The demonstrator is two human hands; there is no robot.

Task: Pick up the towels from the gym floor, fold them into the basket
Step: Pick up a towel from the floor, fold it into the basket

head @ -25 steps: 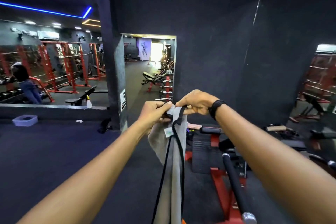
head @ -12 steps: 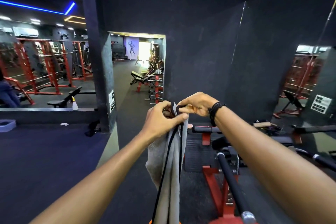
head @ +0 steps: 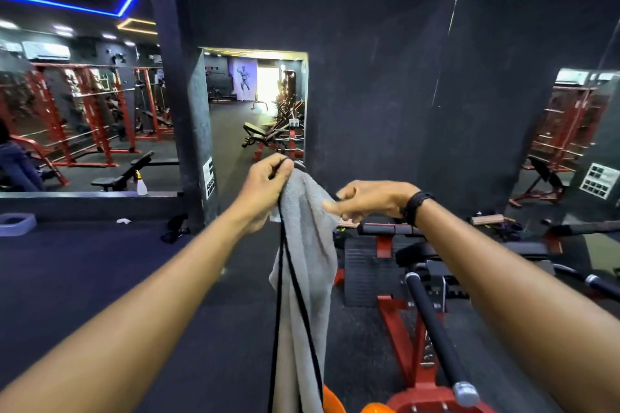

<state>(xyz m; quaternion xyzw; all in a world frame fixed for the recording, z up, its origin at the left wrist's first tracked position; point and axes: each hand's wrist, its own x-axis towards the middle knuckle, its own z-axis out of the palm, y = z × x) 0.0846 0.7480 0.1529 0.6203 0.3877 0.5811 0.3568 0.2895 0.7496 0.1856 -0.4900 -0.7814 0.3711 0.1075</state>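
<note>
We see the left hand (head: 265, 189) raised, pinching the top corner of a grey towel (head: 307, 265) with black trim, which hangs straight down below it. Just right of that hand, the right hand (head: 370, 199) has curled fingers pinching the towel's upper edge. Below the right hand stands a red machine (head: 407, 342) with a black bar (head: 436, 335).
</note>
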